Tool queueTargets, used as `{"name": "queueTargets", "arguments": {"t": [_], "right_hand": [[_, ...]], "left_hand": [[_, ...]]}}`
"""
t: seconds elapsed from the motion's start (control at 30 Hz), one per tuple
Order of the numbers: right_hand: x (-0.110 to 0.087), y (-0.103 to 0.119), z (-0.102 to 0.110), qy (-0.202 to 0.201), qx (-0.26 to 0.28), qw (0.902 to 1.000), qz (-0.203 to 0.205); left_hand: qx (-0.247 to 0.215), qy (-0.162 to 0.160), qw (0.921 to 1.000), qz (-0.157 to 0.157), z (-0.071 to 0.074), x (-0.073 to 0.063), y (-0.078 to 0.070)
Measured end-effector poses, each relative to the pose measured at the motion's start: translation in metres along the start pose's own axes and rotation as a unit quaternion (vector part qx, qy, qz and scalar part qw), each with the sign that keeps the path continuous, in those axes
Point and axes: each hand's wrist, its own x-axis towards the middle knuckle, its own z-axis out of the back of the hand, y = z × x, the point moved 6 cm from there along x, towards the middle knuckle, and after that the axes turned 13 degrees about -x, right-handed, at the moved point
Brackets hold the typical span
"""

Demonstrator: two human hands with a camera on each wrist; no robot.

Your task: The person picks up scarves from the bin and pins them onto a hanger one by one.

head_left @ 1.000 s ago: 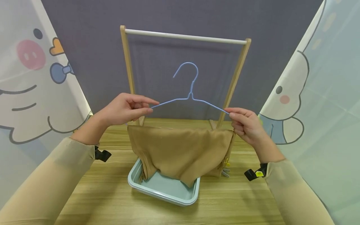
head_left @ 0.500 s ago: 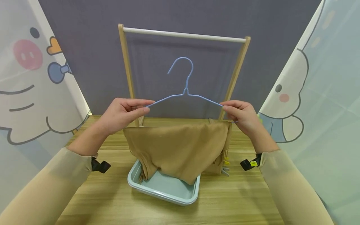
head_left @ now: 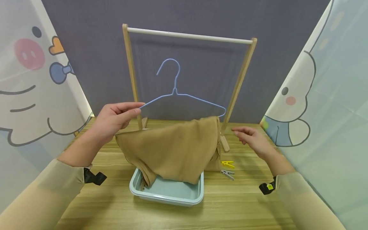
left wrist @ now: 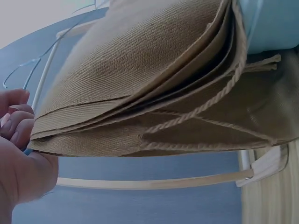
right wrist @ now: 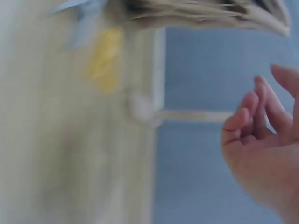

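Blue hanger [head_left: 184, 95], tan scarf [head_left: 172, 150] draped over its bar, is pinched at its left end by the left hand [head_left: 115, 119]; right hand [head_left: 250, 137] hovers loose-fingered, holding nothing, right of the scarf.

Behind, a wooden rack [head_left: 130, 73] with a white top rail [head_left: 189, 35] stands on the wood-grain table [head_left: 238, 204], and a pale blue tray [head_left: 169, 195] sits at the front centre. Just right of the tray, a yellow clothespin [head_left: 228, 164] lies beside a grey clothespin [head_left: 228, 174]. Cartoon-printed curtains [head_left: 34, 83] flank a dark grey backdrop [head_left: 95, 48].
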Motion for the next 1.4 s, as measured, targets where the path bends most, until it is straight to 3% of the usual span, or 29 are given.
{"name": "queueTargets", "arguments": {"t": [0.1,0.2,0.5,0.7,1.1,1.27,1.4], "right_hand": [[-0.011,-0.029,-0.017,0.07,-0.065,0.9953,-0.019],[-0.019,-0.048,-0.03,0.126,-0.086,0.9882,-0.02],[-0.027,-0.074,-0.048,0.185,-0.074,0.9796,-0.022],[-0.025,-0.075,-0.052,0.188,-0.062,0.9802,-0.01],[-0.027,-0.079,-0.055,0.18,-0.089,0.9796,-0.016],[-0.029,-0.071,-0.043,0.149,-0.079,0.9857,-0.004],[-0.027,-0.054,-0.023,0.096,-0.045,0.9943,0.01]], "left_hand": [[-0.028,0.006,0.9994,0.02,0.002,-0.001,0.005],[-0.052,0.013,0.9978,0.038,0.002,0.0,0.01],[-0.082,0.024,0.9944,0.062,0.001,0.004,0.017],[-0.079,0.028,0.9946,0.061,-0.001,0.006,0.018],[-0.076,0.034,0.9943,0.066,-0.002,0.008,0.024],[-0.074,0.033,0.9948,0.061,-0.002,0.01,0.024],[-0.077,0.032,0.9953,0.05,-0.003,0.011,0.019]]}}
